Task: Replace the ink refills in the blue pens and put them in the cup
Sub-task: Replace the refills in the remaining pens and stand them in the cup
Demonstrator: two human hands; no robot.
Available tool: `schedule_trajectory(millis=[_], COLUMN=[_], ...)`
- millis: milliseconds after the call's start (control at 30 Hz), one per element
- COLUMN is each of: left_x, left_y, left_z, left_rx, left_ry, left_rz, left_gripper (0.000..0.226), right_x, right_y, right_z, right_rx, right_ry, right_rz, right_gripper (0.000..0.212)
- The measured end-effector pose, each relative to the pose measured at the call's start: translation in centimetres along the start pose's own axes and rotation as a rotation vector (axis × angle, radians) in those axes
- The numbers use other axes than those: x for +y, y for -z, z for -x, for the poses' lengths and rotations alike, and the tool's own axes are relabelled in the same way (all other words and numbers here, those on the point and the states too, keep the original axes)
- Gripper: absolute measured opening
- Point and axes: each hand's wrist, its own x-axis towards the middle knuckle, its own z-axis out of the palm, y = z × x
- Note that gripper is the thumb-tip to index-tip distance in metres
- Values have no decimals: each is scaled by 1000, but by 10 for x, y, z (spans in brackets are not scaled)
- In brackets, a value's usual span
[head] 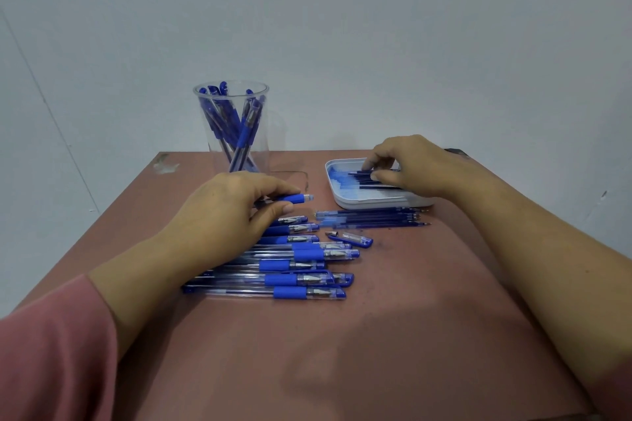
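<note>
My left hand (225,212) grips a pen barrel (295,198) with a blue grip; its open end points right. My right hand (413,164) reaches into a white tray (345,202) and pinches a dark refill (359,173) among several lying there. A row of several blue pens (301,270) lies in front of my left hand. Several refills (372,217) lie on the table just in front of the tray. A loose pen cap (357,238) and a small tip piece (331,234) lie beside them. A clear cup (236,147) at the back holds several blue pens.
The brown table (376,335) ends at a pale wall behind the cup and tray. Its left edge runs diagonally past my pink sleeve (51,359). A dark object (456,152) sits at the far right corner behind my right wrist.
</note>
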Motion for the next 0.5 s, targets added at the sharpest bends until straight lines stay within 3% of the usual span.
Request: schedule_trajectory(millis=[300,500], left_x=[4,6], left_y=[2,2], left_z=[1,1], left_rx=[65,70], left_ry=[4,-6], left_rz=[118,204], left_gripper=[27,25], right_x=[-51,-61], right_y=[21,23], right_z=[61,69], right_rx=[86,81], right_ry=[155,204], right_rz=[-203,-128], right_gripper=[20,24])
